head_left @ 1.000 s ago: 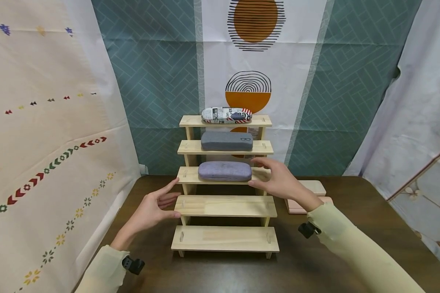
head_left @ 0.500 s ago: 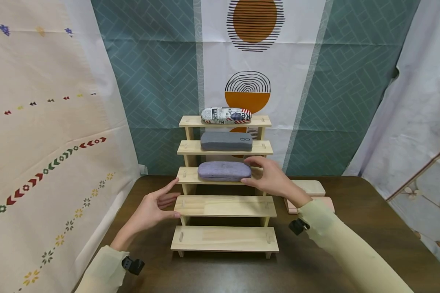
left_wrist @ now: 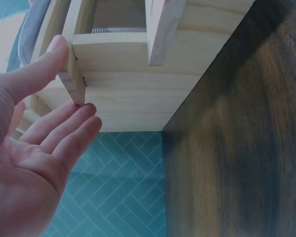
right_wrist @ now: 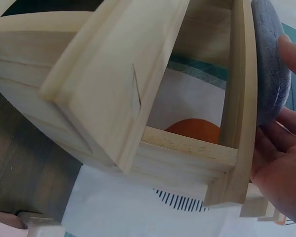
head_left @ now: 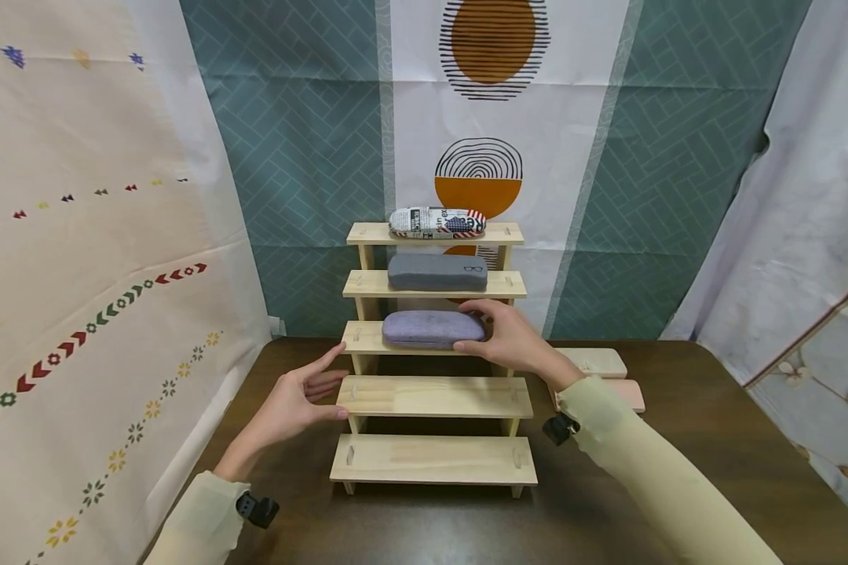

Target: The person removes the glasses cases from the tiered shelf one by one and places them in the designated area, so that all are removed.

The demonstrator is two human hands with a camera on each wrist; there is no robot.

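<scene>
A purple glasses case (head_left: 427,329) lies on the middle tier of a five-step wooden display rack (head_left: 434,396). Its right end is between the thumb and fingers of my right hand (head_left: 512,337); in the right wrist view the thumb (right_wrist: 292,52) is on one side of the case and the fingers curl on the other. My left hand (head_left: 293,404) is at the rack's left side, index fingertip at the middle tier's corner and thumb at the tier below. Seen from the left wrist, fairly straight fingers (left_wrist: 71,133) touch a board's end.
Above sit a grey glasses case (head_left: 436,272) and a newsprint-patterned case (head_left: 436,223), one per tier. Behind my right forearm, a cream case (head_left: 597,361) and a pink case (head_left: 629,392) lie on the dark wooden table (head_left: 707,439). Hanging cloths (head_left: 311,157) enclose the back and sides.
My right hand has slid left, from the purple glasses case's right tip to farther over its end. The case and my left hand stay in place.
</scene>
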